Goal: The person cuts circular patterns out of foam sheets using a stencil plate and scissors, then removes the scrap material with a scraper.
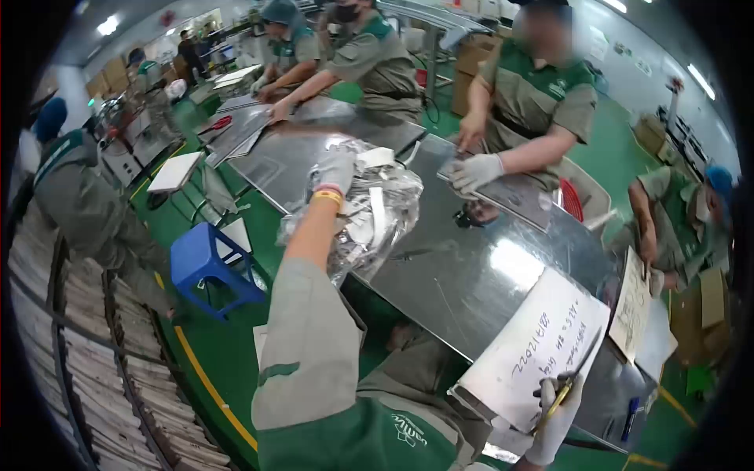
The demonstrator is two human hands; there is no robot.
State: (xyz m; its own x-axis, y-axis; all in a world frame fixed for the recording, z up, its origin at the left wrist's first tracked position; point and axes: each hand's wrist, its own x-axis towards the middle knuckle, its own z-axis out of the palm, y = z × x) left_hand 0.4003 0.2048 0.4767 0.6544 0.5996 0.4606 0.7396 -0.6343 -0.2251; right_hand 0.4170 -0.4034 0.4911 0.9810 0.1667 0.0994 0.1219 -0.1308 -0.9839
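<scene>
My left hand [334, 170], in a pale glove with a yellow band at the wrist, reaches forward to a crumpled clear plastic bag [397, 206]. Its fingers are closed on the plastic, among white strips and scraps. At the lower right, my gloved right hand [567, 412] grips a slim yellow pen-like tool [558, 402]. That hand is at the lower edge of a white sheet [538, 345] with handwriting on it, which lies tilted on the metal table [448, 294].
Across the table, a co-worker [538, 102] handles a flat grey panel [514, 200]. Another person works at the right by a written-on board [631, 308]. A blue marker [631, 418] lies near the table edge. A blue stool [206, 267] stands on the green floor at left.
</scene>
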